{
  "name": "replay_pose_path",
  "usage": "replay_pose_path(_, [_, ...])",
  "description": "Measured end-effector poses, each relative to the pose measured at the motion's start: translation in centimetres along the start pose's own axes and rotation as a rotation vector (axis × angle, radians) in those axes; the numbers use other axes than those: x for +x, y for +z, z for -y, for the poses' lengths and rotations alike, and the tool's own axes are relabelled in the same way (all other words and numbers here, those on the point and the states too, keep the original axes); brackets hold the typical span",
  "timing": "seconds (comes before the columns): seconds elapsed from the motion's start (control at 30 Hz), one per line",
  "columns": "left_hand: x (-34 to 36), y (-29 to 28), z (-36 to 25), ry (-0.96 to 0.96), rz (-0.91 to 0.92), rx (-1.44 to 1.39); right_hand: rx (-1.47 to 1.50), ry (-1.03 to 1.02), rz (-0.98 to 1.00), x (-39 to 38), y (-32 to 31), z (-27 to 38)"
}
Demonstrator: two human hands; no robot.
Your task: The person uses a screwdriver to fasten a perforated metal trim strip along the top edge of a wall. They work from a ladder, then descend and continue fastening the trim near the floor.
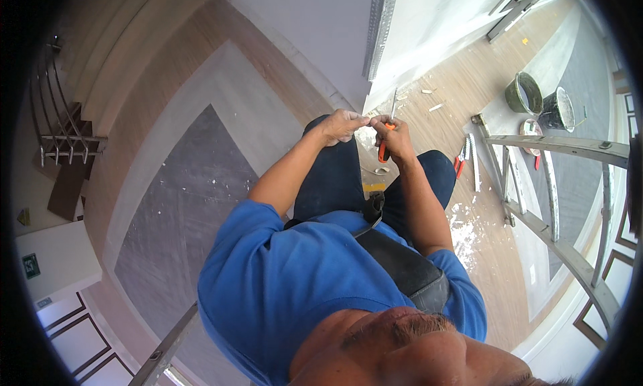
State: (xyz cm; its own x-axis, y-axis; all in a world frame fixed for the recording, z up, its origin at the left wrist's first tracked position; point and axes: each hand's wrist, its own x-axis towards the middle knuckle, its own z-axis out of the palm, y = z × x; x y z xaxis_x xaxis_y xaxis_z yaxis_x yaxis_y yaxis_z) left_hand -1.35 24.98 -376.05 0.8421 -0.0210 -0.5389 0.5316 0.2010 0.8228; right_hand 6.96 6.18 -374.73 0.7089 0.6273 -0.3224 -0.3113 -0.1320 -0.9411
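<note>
Preferably, the right hand (400,139), curled round an orange-handled tool (383,151), should angle its tip away from the left hand (341,126), pinched on what cannot be told.

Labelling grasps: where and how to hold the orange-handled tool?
By its orange handle, probably from the person's right, as the right hand does: the thick handle's end points rearward, while the thin metal shaft points forward.
</note>
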Motion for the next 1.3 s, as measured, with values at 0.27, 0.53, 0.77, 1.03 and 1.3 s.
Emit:
replay_pose_path(0.27, [0.6, -1.5, -2.3, 0.036, 0.049, -0.029, 0.210, 0.136, -0.025, -0.5, -0.4, 0.2])
replay_pose_path(0.53, [4.1, 3.5, -7.1, 0.132, -0.310, 0.087, 0.395, 0.437, 0.186, -6.4, -9.2, 0.9])
replay_pose_path(0.77, [8.0, 4.9, -9.9, 0.029, -0.358, 0.401, 0.207, 0.428, 0.184, -7.3, -15.6, 1.0])
replay_pose_path(1.03, [10.8, -0.2, -13.3, 0.061, -0.293, 0.587, 0.208, 0.424, 0.216, -0.4, -13.3, 3.0])
replay_pose_path(1.3, [15.0, -11.4, -15.2, 0.207, -0.035, 0.509, 0.332, 0.225, -0.137, 8.6, 0.6, 2.8])
